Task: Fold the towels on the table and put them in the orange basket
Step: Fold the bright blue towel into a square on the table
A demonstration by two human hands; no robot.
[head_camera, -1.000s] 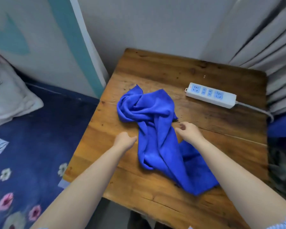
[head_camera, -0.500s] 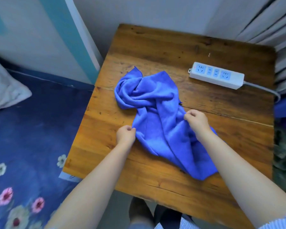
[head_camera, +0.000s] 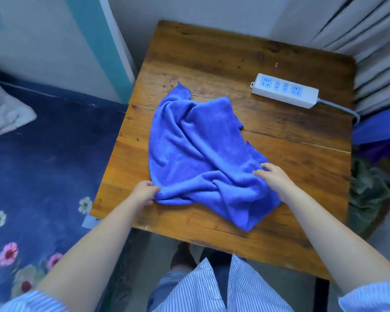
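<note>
Tabletop (head_camera: 189, 224): wooden, power strip (head_camera: 284, 90) at far right.
Towel (head_camera: 203, 149): blue, rumpled, mid-tabletop.
Left hand (head_camera: 144, 193): pinches the near-left edge.
Right hand (head_camera: 273, 174): fingers grip the right-hand folds.
Advice: draw corners apart, flatten before folding.

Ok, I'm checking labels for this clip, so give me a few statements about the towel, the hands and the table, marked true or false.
1. The blue towel lies crumpled, not yet folded. True.
2. The left hand pinches the towel's near left corner. True.
3. The right hand rests on the power strip. False: it is on the towel, apart from the strip.
4. The orange basket stands on the wooden table. False: no basket is in view.
5. The power strip has a plug in it. False: its sockets are empty.
</note>
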